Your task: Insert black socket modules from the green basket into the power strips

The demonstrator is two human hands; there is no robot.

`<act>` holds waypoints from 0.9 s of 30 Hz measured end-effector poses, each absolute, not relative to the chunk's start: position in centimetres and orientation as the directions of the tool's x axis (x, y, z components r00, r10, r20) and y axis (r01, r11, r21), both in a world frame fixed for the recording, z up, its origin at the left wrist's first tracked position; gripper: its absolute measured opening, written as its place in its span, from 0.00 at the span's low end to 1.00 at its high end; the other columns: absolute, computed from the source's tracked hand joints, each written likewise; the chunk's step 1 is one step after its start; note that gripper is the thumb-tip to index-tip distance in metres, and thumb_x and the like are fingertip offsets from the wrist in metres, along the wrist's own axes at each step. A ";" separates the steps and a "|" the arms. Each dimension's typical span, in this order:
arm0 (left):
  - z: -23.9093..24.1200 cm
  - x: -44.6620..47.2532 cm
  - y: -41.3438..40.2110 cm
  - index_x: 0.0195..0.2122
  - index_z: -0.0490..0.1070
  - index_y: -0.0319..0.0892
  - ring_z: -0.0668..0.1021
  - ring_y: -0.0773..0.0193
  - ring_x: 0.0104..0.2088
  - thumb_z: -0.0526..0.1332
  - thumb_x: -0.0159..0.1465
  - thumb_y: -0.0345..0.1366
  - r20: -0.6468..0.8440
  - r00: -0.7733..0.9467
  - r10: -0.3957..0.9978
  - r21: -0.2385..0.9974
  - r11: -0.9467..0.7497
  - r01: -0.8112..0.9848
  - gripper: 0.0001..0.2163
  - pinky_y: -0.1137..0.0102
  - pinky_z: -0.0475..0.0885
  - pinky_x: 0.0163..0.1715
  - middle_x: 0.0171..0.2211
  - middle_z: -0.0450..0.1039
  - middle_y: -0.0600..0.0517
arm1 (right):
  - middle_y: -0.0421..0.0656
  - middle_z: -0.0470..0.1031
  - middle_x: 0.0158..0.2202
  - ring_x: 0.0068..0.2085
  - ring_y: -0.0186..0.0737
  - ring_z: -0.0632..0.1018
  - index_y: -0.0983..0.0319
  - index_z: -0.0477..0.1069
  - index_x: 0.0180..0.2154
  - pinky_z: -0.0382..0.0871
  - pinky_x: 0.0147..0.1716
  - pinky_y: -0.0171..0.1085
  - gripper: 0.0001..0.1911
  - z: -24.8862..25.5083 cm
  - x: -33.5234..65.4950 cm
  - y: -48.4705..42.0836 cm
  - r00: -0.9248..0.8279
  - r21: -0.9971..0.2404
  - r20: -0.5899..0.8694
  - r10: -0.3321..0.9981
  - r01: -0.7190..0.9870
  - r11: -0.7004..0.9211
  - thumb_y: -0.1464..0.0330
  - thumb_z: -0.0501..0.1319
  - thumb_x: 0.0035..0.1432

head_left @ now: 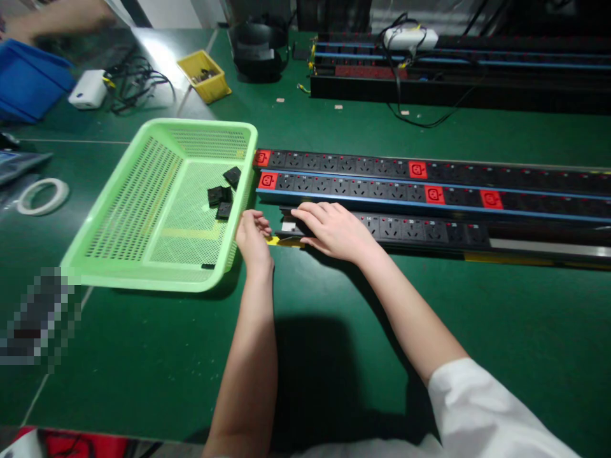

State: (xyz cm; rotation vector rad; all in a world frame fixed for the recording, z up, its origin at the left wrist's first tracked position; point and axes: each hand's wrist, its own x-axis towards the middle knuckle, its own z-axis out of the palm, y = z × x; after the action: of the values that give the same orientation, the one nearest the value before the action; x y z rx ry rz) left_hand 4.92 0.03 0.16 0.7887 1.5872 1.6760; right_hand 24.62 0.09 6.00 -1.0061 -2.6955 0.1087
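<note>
A long black power strip with rows of sockets lies nearest to me on the green table. My right hand rests on its left end, fingers curled down over the top. My left hand is at the very tip of the same strip, fingers bent round its end beside a yellow wire. What those fingers pinch is too small to make out. Two more black strips with red sockets and blue edges lie just behind, parallel.
A light green mesh basket with a few small black parts stands left of my hands. Further back are a yellow bin, a white box with cables, a blue tray, a tape roll and more strips. Another person's arm shows at top left.
</note>
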 end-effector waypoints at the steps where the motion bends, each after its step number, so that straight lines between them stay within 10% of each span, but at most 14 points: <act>1: 0.3 4.7 -0.1 0.32 0.66 0.42 0.67 0.72 0.22 0.56 0.66 0.48 -0.052 -0.595 0.802 0.997 0.004 -0.082 0.14 0.76 0.61 0.23 0.25 0.65 0.56 | 0.51 0.64 0.68 0.57 0.55 0.71 0.62 0.58 0.68 0.66 0.52 0.50 0.28 6.0 24.6 0.0 -0.732 -0.143 0.213 0.647 0.631 0.762 0.62 0.55 0.70; 27: 8.2 5.3 -3.8 0.37 0.70 0.43 0.72 0.63 0.30 0.56 0.69 0.49 0.026 -0.249 0.968 0.837 0.115 0.535 0.15 0.69 0.63 0.32 0.30 0.71 0.53 | 0.48 0.74 0.47 0.49 0.49 0.71 0.61 0.69 0.44 0.63 0.45 0.43 0.14 5.6 24.6 0.2 -0.702 -0.105 0.243 0.670 0.667 0.737 0.58 0.60 0.67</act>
State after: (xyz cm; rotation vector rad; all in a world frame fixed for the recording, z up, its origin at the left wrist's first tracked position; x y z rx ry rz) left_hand 5.31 -3.81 8.21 1.4562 1.8504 1.0264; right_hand 24.61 0.24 5.62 -1.0508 -2.6746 0.0125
